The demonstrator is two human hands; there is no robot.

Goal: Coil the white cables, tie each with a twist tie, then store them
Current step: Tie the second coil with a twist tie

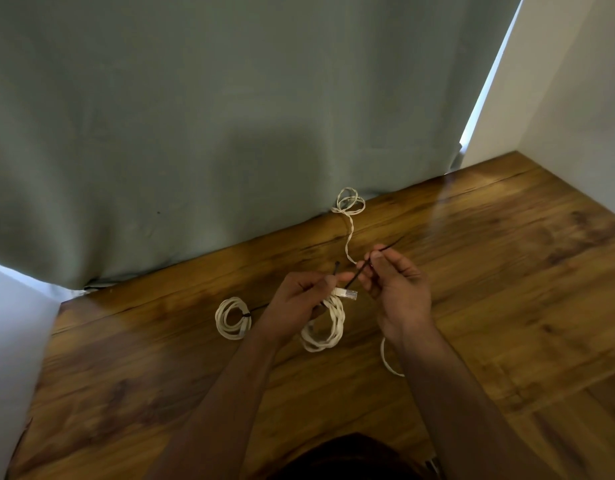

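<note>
My left hand point(301, 299) grips a coiled white cable point(325, 327) that hangs below it, its clear plug point(347, 293) sticking out to the right. A black twist tie point(356, 274) runs between both hands; my right hand point(394, 289) pinches its upper end, and my left fingers hold the other end. On the wooden floor to the left lies a second white coil point(231, 318) bound with a black tie. A third white cable point(349, 216) lies loose and twisted, looped by the curtain. A white cable piece point(387, 360) curves out from under my right wrist.
A grey-green curtain point(212, 133) hangs to the wooden floor point(507, 289) behind the cables. White walls stand at the left point(12, 341) and the right point(576, 98). A dark shape point(351, 459) fills the bottom edge of the view.
</note>
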